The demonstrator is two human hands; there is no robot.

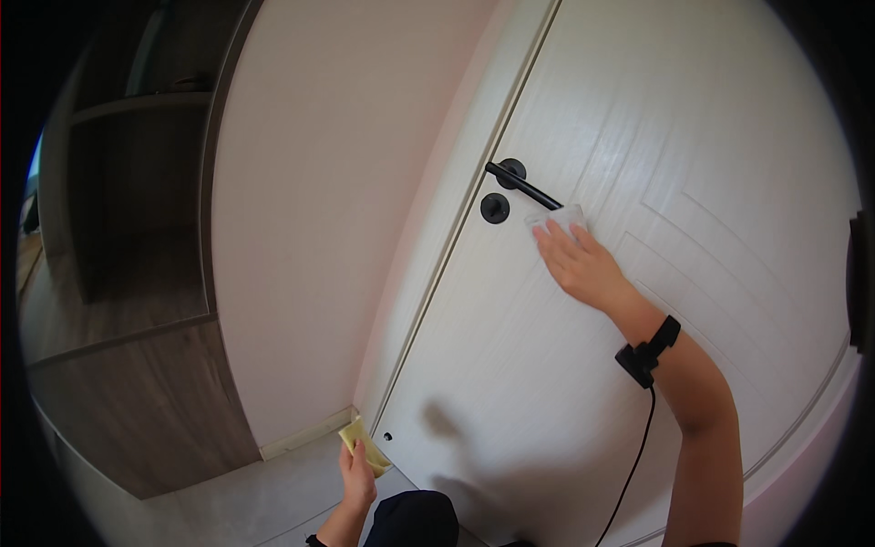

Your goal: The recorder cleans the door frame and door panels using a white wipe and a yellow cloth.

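With its fingers spread over a white cloth or wipe (573,216), my right hand (581,263) presses against the white door (519,308), at the free end of the black lever handle (536,193). A round black thumb-turn lock (495,208) sits below the handle's base. Low at the left of the door, my left hand (357,475) grips a folded yellow cloth (362,444) between thumb and fingers. A black strap device with a cable is on my right wrist.
A pinkish wall (314,205) adjoins the door frame (437,219). Farther left stands a dark wood-grain cabinet (137,403) with open shelves. A light baseboard (307,434) runs above the grey tiled floor (260,499). The black cable (639,465) hangs from my right wrist.
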